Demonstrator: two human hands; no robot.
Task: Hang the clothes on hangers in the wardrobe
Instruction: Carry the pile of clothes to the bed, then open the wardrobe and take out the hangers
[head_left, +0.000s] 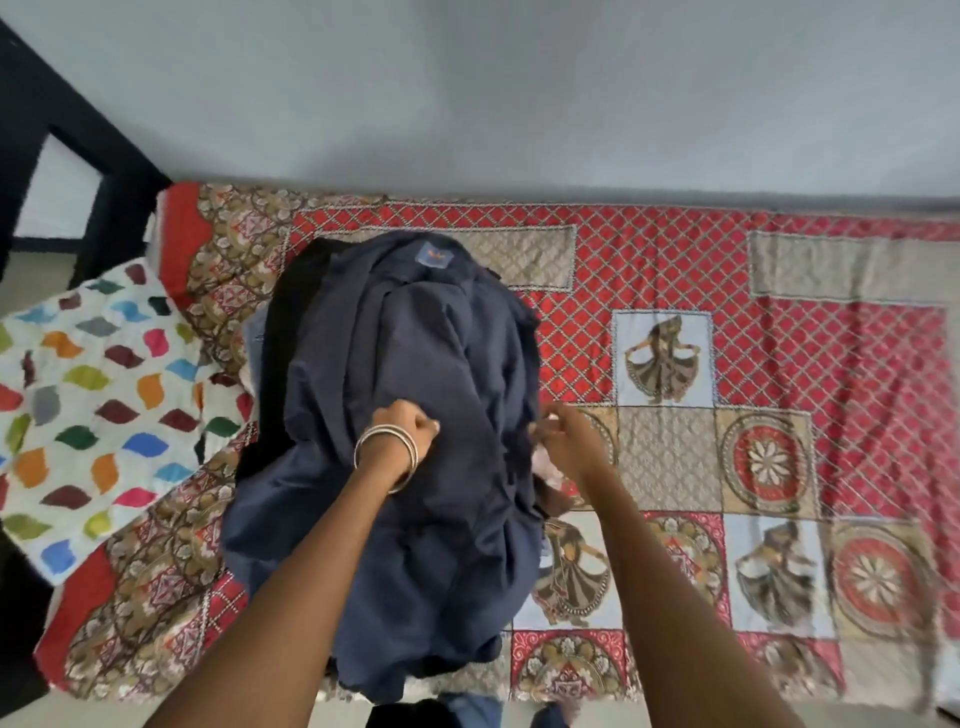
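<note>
No readable text anywhere in the head view.

The one candidate is a small blue label (432, 255) sewn inside the collar of the navy garment (395, 415) that tops the pile on the bed; it carries a tiny orange mark, possibly a brand logo, but it is too small and blurred to make out any letters or numbers. The patterned bedspread (779, 364) shows dancers, floral medallions and lattice only, with no writing on it, and the pillow (93, 410) at the left bears coloured leaf shapes and no lettering.
</note>
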